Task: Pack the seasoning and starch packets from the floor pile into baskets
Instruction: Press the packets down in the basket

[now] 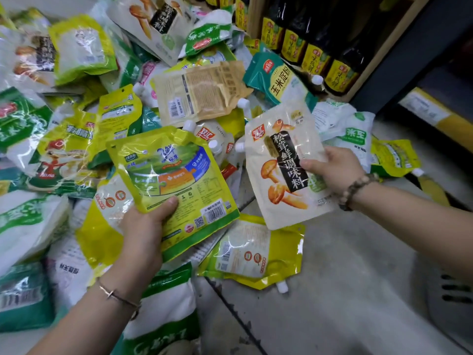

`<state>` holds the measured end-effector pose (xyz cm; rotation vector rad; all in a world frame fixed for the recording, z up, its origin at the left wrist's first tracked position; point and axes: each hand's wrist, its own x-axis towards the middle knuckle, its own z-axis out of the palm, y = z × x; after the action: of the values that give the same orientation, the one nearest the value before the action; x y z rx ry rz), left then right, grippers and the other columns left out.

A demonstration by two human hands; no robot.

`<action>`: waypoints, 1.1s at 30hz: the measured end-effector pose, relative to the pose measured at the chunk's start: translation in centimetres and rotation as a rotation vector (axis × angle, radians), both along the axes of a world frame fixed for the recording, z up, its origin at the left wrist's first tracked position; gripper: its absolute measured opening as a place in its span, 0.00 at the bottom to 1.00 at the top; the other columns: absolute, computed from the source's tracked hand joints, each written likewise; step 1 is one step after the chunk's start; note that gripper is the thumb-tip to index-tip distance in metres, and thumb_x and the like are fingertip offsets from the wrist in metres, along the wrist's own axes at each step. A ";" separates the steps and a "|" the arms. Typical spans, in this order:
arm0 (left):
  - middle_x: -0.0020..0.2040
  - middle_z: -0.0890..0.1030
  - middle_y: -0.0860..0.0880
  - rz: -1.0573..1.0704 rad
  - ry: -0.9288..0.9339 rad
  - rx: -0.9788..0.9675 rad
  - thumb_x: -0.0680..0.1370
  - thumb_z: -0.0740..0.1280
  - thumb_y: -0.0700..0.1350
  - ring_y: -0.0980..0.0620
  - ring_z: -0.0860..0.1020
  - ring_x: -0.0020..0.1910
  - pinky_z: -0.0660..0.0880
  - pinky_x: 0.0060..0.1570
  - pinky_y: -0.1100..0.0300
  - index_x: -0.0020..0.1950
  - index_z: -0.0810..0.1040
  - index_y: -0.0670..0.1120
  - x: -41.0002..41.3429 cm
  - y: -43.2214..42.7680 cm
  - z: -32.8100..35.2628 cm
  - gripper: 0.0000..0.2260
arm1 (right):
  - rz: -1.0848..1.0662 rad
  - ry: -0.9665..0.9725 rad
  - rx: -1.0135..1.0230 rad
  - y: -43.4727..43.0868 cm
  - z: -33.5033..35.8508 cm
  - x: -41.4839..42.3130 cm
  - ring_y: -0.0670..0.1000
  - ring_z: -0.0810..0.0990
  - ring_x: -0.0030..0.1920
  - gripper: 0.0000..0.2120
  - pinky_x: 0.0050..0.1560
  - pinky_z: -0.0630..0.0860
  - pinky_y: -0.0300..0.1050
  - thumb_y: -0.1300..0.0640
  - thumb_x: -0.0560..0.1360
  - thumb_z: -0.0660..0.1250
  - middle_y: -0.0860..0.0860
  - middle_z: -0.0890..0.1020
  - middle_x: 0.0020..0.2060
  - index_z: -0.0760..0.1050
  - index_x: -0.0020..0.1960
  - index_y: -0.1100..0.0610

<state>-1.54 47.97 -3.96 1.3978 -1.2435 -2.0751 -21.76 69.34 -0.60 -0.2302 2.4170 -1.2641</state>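
At one o'clock, a row of dark bottles (pixel 316 56) with yellow labels stands on a low wooden shelf (pixel 381 55), whose pale edge runs diagonally. A dark grey panel (pixel 414 62) lies just beside it. At three o'clock sits a yellow box (pixel 435 119). Grey floor (pixel 353 290) fills five o'clock, crossed by a dark seam (pixel 238 316).

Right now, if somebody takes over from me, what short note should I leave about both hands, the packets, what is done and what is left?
Left hand: grips a yellow-green packet by its lower edge.
Right hand: grips a cream mushroom seasoning pouch by its right edge.
Both are held over the floor pile, which spreads left and ahead, beside a shelf of dark bottles.
Done: two packets picked up; no basket is plainly in view.
Left: put these two into a basket, then pack the rest of the pile.
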 end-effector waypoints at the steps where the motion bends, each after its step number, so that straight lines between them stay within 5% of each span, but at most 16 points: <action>1: 0.49 0.83 0.41 0.017 0.013 0.037 0.73 0.69 0.36 0.46 0.84 0.38 0.80 0.32 0.52 0.60 0.77 0.40 -0.2 0.4 -0.1 0.16 | -0.036 -0.008 -0.065 0.6 0.6 0.0 0.44 0.80 0.37 0.04 0.43 0.77 0.39 0.61 0.72 0.71 0.49 0.82 0.40 0.78 0.46 0.54; 6: 0.52 0.83 0.41 0.107 0.073 0.274 0.71 0.71 0.40 0.38 0.82 0.49 0.76 0.46 0.35 0.59 0.78 0.43 -1.1 3.4 -0.9 0.17 | -0.124 -0.040 -0.283 2.2 2.1 0.6 0.41 0.82 0.36 0.07 0.38 0.78 0.35 0.65 0.73 0.68 0.42 0.84 0.33 0.78 0.44 0.53; 11: 0.49 0.84 0.45 0.130 0.074 0.005 0.66 0.74 0.41 0.42 0.83 0.48 0.76 0.51 0.38 0.53 0.81 0.46 -1.2 5.3 0.1 0.16 | -0.219 -0.047 -0.371 3.7 3.0 1.0 0.47 0.84 0.41 0.06 0.44 0.80 0.44 0.64 0.72 0.70 0.47 0.85 0.38 0.80 0.45 0.54; 15: 0.40 0.85 0.53 -0.002 0.135 -0.149 0.71 0.71 0.34 0.51 0.83 0.41 0.79 0.44 0.53 0.43 0.81 0.46 -0.8 6.6 2.6 0.07 | -0.211 -0.066 -0.398 4.4 4.5 1.6 0.44 0.83 0.34 0.06 0.34 0.79 0.37 0.66 0.72 0.68 0.46 0.84 0.33 0.78 0.44 0.55; 22: 0.42 0.85 0.46 -0.119 0.227 -0.169 0.69 0.71 0.34 0.43 0.83 0.43 0.78 0.47 0.39 0.46 0.81 0.43 -2.4 5.0 6.8 0.09 | -0.162 -0.073 -0.437 3.8 9.3 1.1 0.46 0.82 0.30 0.07 0.33 0.81 0.40 0.68 0.72 0.66 0.49 0.84 0.30 0.78 0.45 0.58; 29: 0.37 0.85 0.49 -0.218 0.338 -0.160 0.70 0.70 0.34 0.48 0.84 0.35 0.80 0.36 0.42 0.45 0.80 0.44 -5.7 6.0 11.9 0.07 | -0.146 0.050 -0.425 6.0 15.9 -0.7 0.47 0.82 0.30 0.09 0.30 0.78 0.39 0.70 0.72 0.65 0.49 0.84 0.30 0.78 0.42 0.58; 33: 0.37 0.85 0.49 -0.356 0.401 -0.184 0.68 0.70 0.36 0.49 0.83 0.34 0.80 0.41 0.44 0.41 0.82 0.44 -7.9 8.4 15.0 0.05 | -0.166 0.115 -0.404 9.7 20.1 -1.2 0.52 0.84 0.36 0.09 0.38 0.82 0.47 0.66 0.65 0.68 0.53 0.85 0.36 0.79 0.44 0.58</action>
<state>-9.42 56.38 11.01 0.6703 -1.5339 -2.2465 -23.01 79.04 19.47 -0.2230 2.2878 -1.8581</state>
